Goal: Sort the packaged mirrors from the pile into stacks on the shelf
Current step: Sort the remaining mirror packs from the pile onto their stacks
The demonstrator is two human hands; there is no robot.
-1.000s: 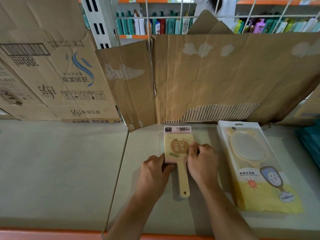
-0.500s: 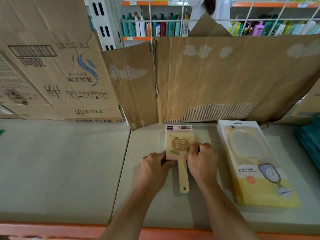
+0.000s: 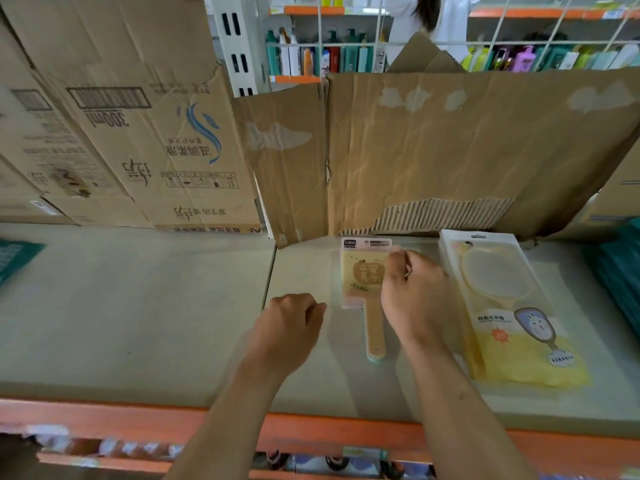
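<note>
A small packaged mirror (image 3: 363, 275), with a pink and yellow card and a pale handle pointing toward me, lies flat on the grey shelf (image 3: 138, 306), close to the cardboard at the back. My right hand (image 3: 414, 299) is at its right edge, with curled fingers pinching the pack near its top right corner. My left hand (image 3: 291, 323) hovers just left of the mirror, loosely curled, touching nothing. A larger yellow packaged mirror (image 3: 502, 306) lies flat right of my right hand.
Flattened cardboard sheets (image 3: 450, 150) and printed boxes (image 3: 131, 140) wall off the back of the shelf. Teal packs sit at the right edge (image 3: 620, 271) and the far left (image 3: 14, 254). The orange shelf lip (image 3: 311, 424) runs along the front. A person in white stands beyond the wire grid.
My left hand has let go of the small mirror's left edge and pulled back to the left. My right hand has slid up along the pack's right edge.
</note>
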